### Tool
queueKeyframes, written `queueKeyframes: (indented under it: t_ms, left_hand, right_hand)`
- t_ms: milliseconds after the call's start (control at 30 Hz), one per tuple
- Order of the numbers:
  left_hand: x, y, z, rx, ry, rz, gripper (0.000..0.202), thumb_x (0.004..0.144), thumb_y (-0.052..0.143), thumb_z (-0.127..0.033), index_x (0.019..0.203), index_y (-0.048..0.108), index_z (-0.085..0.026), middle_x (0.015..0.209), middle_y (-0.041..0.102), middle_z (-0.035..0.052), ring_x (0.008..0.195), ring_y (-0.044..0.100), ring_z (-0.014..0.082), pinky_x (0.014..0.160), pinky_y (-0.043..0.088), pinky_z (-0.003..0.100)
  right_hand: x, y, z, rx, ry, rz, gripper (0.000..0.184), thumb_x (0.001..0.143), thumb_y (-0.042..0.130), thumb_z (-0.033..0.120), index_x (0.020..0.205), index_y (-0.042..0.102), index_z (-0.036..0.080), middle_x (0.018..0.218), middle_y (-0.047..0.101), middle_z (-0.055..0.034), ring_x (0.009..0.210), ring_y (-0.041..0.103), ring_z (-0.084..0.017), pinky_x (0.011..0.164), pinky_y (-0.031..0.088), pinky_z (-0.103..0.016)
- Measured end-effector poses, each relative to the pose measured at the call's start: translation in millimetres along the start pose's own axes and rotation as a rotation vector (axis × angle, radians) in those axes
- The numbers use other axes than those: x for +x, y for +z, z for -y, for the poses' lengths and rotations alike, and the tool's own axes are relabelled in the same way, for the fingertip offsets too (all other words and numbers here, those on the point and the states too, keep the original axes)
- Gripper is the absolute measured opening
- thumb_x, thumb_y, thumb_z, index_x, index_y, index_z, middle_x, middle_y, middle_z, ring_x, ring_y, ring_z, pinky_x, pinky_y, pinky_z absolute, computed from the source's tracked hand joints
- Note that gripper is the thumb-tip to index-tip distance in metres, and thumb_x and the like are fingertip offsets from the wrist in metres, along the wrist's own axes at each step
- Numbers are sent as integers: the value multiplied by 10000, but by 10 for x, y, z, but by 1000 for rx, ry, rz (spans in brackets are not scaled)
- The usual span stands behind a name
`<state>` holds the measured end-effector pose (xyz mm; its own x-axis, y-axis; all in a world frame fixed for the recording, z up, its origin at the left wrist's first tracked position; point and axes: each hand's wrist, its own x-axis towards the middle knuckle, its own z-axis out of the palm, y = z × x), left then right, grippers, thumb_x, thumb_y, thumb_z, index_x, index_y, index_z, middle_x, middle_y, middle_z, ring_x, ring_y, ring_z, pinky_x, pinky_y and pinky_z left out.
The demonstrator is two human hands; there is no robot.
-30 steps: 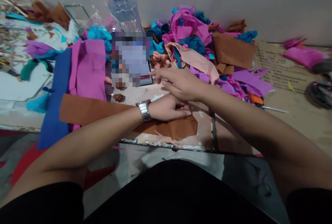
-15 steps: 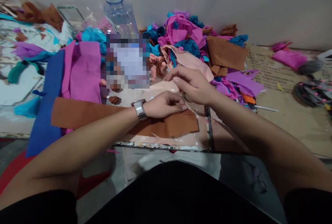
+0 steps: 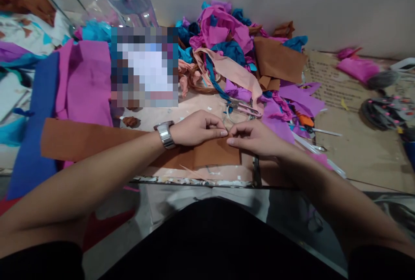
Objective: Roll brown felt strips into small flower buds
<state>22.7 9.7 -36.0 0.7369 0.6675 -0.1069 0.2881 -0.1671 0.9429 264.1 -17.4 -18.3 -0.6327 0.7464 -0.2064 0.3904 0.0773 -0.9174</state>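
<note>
A long strip of brown crepe paper (image 3: 87, 137) lies across the table in front of me, partly under my left forearm. My left hand (image 3: 196, 127), with a metal watch (image 3: 166, 135) on its wrist, is closed with thumb and forefinger at the strip's upper edge. Fingertip to fingertip with it, my right hand (image 3: 256, 138) pinches the same edge near the strip's right end. What lies between the fingertips is too small to make out. Just beyond my right hand is a metal tool with a pinkish handle (image 3: 248, 107), its kind unclear.
Pink (image 3: 89, 83) and blue (image 3: 32, 120) sheets lie at left. A clear bottle (image 3: 131, 1) stands behind a blurred-out patch. Crumpled paper (image 3: 227, 29) is heaped along the wall. Cardboard (image 3: 340, 146) covers the right side, with a dark pincushion-like object (image 3: 382, 113) on it.
My right hand has come down and toward me to the brown strip, meeting my left hand. The left hand keeps its pinch. The view has shifted slightly.
</note>
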Motion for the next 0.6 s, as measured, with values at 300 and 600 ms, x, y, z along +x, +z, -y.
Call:
queueKeyframes:
  t_ms: [300, 600]
  left_hand:
    - [-7, -14, 13, 32, 16, 6, 419, 1017, 563, -492, 855, 703, -132, 704, 566, -16, 643, 442, 95, 644, 383, 221]
    - [-11, -16, 0, 57, 9, 5, 426, 1024, 539, -492, 862, 695, -129, 691, 530, -25, 634, 423, 95, 626, 360, 220]
  right_hand:
    - [-20, 1, -33, 50, 46, -3, 344, 906, 717, 486, 814, 675, 157, 693, 499, 47, 634, 405, -91, 630, 348, -250]
    - [-33, -2, -4, 45, 62, -17, 343, 901, 714, 486, 827, 685, 153, 686, 495, 44, 629, 391, -89, 614, 339, -243]
